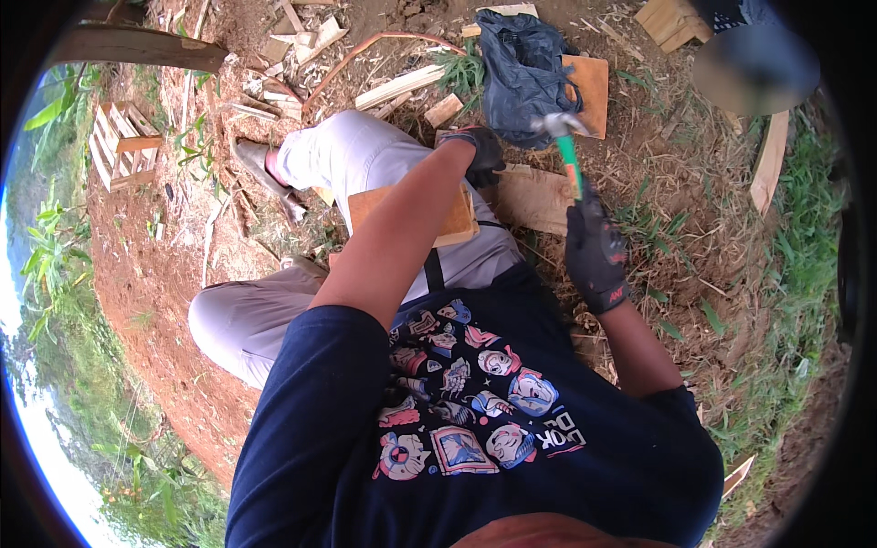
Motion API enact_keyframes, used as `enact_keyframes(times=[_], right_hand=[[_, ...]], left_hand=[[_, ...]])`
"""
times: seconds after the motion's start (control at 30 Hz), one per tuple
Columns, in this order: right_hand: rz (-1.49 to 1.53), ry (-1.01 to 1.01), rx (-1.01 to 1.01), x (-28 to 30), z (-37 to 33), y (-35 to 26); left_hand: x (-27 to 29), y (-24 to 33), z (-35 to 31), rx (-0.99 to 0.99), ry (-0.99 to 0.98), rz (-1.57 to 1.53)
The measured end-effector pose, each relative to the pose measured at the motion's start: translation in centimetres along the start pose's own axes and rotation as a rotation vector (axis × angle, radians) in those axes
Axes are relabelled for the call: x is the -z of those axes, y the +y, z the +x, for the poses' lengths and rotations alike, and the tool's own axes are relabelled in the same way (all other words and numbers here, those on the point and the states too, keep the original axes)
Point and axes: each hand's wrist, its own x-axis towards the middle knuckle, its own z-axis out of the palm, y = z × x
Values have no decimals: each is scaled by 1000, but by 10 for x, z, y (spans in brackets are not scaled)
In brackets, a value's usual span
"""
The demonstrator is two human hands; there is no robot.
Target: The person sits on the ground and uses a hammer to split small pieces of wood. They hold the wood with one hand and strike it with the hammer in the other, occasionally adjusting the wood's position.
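Note:
My right hand (596,256), in a dark work glove, grips a hammer (568,155) by its green handle. The metal head is raised beside a black plastic bag (521,68). My left hand (480,157), also gloved, reaches across with its fingers curled in by the end of a flat wooden board (530,197) lying on the ground. What those fingers hold, if anything, is hidden. Across my thigh, partly behind my left forearm, rests a wooden piece (455,219).
An orange-brown board (589,96) lies beside the bag. Wood scraps (306,46) and sticks litter the dirt ahead. A slatted wooden crate (125,146) sits far left, a wooden block (670,23) far right. A blurred round thing (756,71) is at upper right. Grass (804,274) edges the right.

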Motion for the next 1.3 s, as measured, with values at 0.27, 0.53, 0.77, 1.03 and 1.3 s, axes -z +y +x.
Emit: enact_keyframes(times=[0.27, 0.53, 0.77, 1.03, 1.3], right_hand=[[53, 74, 76, 26, 17, -29], [19, -164, -70, 0, -8, 5], [177, -270, -361, -19, -19, 4], [60, -30, -244, -23, -25, 22], [167, 97, -355, 4, 1, -6]], left_hand=[[-75, -44, 16, 53, 37, -559], [-48, -38, 34, 91, -56, -740], [0, -8, 16, 23, -135, -151], [0, -16, 16, -274, -26, 111], [-34, -30, 29, -172, -129, -68]])
